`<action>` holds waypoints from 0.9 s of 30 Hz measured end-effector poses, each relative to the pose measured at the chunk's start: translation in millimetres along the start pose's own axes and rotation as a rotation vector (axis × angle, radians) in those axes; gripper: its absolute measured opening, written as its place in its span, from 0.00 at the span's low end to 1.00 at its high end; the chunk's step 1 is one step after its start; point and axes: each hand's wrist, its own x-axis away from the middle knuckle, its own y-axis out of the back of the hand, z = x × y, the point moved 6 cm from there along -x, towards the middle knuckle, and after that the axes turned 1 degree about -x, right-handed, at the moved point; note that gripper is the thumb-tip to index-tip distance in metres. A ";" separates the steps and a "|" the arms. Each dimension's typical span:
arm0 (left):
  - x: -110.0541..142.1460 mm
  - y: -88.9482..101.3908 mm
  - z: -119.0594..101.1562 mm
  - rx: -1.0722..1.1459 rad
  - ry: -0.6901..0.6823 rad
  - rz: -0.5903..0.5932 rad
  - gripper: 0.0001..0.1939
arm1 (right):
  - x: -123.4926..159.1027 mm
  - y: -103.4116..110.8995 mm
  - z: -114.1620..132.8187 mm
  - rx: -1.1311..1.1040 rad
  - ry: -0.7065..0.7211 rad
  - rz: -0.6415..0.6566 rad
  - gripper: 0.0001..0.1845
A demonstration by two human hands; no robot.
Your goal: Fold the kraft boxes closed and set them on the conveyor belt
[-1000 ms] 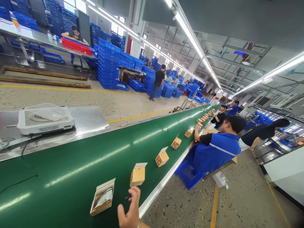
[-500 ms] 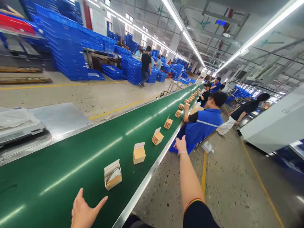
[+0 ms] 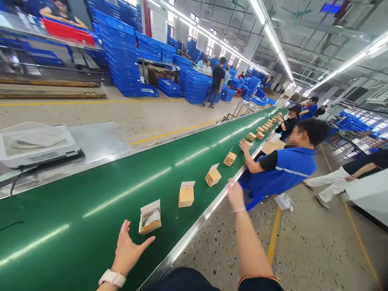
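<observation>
Watching from afar, I see my left hand (image 3: 129,248) at 7 o'clock, fingers spread and empty, near the nearest carton (image 3: 150,228). It sits open on the green belt (image 3: 75,214) at 11 o'clock, a bagged item (image 3: 152,218) inside. My right hand (image 3: 235,195) reaches over the belt edge (image 3: 194,222) at 1 o'clock; its fingers blur, so I cannot tell open from shut.

The bottom edge cuts off the left forearm (image 3: 104,283) and right forearm (image 3: 253,246). Flaps of the nearest carton (image 3: 150,226) partly hide a pale wrapped item (image 3: 152,218). Print on the cartons is too small to read, as is the readout on the scale (image 3: 38,141). The far cartons (image 3: 265,127) blur together.
</observation>
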 end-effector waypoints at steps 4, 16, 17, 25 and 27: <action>-0.9 -23.2 -6.5 -0.030 0.023 0.000 0.46 | 92.4 -129.3 -17.5 -0.040 0.008 0.502 0.12; -8.2 -45.9 -31.7 -0.051 -0.039 -0.032 0.41 | 142.0 -187.5 -66.9 -0.063 0.142 0.731 0.14; -7.2 -45.8 -30.4 -0.061 -0.032 -0.044 0.41 | 133.0 -187.1 -71.7 -0.066 0.150 0.720 0.15; -23.9 -55.6 -50.8 -0.158 -0.507 -0.007 0.31 | 52.4 -204.5 -43.7 -0.042 0.724 0.637 0.35; -32.4 -64.3 -59.4 -0.224 -0.614 0.086 0.28 | 43.5 -218.4 -37.9 -0.003 0.859 0.708 0.33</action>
